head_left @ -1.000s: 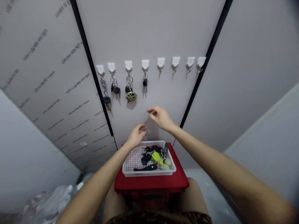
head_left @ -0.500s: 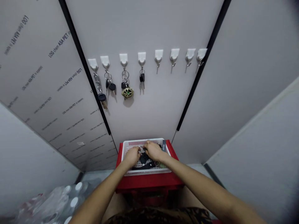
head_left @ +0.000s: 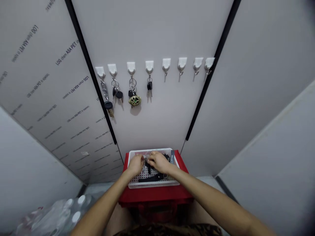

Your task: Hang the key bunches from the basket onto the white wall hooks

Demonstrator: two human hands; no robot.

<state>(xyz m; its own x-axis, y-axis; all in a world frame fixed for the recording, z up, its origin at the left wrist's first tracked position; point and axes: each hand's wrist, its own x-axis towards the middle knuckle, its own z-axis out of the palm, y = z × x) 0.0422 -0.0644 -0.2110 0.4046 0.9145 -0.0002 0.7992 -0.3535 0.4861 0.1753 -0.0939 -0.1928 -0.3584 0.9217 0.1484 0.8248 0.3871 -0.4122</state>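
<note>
Over a white plastic basket (head_left: 154,186), both of my hands are close together. My left hand (head_left: 136,164) pinches the metal upper part of a small bunch of keys (head_left: 148,166) with black heads. From the other side, the curled fingers of my right hand (head_left: 159,162) close on the same bunch; its fingertips partly hide the metal. Below the hands, a black strap-like item (head_left: 152,178) lies along the front of the basket. Other dark keys (head_left: 167,156) and a grey tag (head_left: 172,156) show at the basket's right end.
The basket stands on a red stool (head_left: 155,195). On the wall behind, several white hooks (head_left: 149,66) form a row; the left ones carry key bunches (head_left: 134,100), the right ones carry nothing. Wrapped plastic bottles (head_left: 71,209) stand at lower left. Panels rise on both sides.
The view has tilted slightly, so the hooks sit lower. My hands have shifted a little left within the basket, and the black-headed keys between them have turned and moved left.
</note>
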